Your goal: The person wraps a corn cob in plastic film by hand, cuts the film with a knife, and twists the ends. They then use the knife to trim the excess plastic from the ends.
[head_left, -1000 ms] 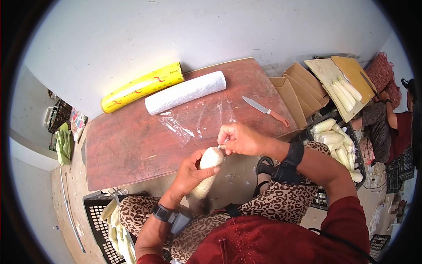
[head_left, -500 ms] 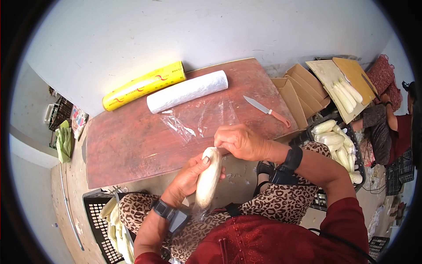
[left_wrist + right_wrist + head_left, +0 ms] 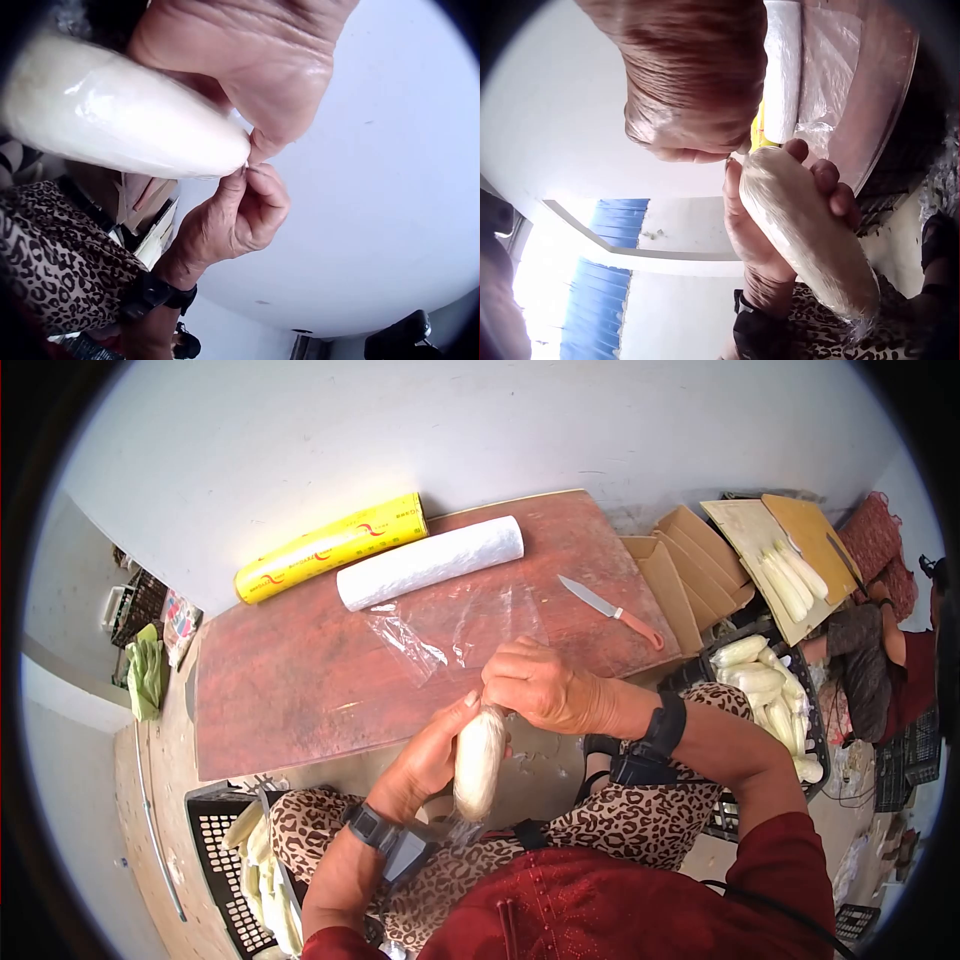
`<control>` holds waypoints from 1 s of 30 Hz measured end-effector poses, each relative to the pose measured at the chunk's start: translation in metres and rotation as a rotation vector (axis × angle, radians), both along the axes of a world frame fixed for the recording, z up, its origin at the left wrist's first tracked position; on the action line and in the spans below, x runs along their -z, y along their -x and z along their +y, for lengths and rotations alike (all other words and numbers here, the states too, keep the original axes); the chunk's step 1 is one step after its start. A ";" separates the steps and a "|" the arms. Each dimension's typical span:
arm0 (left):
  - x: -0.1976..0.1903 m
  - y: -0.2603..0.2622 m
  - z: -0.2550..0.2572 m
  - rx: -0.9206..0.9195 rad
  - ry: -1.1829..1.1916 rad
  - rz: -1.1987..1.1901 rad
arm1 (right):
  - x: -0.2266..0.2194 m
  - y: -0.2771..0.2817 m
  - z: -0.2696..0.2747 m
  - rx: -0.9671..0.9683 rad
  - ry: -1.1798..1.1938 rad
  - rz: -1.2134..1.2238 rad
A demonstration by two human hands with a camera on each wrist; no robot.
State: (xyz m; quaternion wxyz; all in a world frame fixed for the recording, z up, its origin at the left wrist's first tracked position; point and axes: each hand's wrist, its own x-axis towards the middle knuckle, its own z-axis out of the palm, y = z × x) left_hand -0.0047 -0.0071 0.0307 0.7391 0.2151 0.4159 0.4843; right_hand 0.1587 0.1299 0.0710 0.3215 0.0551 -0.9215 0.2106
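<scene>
We see a knife [image 3: 612, 612] with an orange-pink handle lying on the reddish table [image 3: 280, 690], and an open cardboard box [image 3: 690, 585] beside the table's right end. Farther right we see a dark red net bag [image 3: 868, 532] near another person [image 3: 862, 665]. On our far left, we have a green bundle [image 3: 145, 675] and a long thin pole [image 3: 152, 825] on the floor

on table [image 3: 290, 690]: knife [image 3: 612, 610] right, front roll [image 3: 430, 563] left, rear roll [image 3: 330, 548] behind it; carton [image 3: 668, 588] right of table.
</scene>
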 end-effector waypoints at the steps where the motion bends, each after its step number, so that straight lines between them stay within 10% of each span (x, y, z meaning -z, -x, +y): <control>1: 0.001 0.000 0.001 0.008 0.000 0.029 | -0.001 0.001 -0.001 -0.006 -0.020 0.005; 8: 0.004 0.002 0.003 -0.030 0.012 0.078 | -0.002 -0.001 0.001 -0.055 -0.036 -0.017; 17: -0.010 -0.002 0.005 -0.168 0.008 0.226 | -0.011 -0.014 0.020 0.135 1.522 -0.638; 30: -0.006 -0.005 0.007 -0.130 -0.049 0.478 | 0.019 -0.004 0.008 0.074 1.725 -0.805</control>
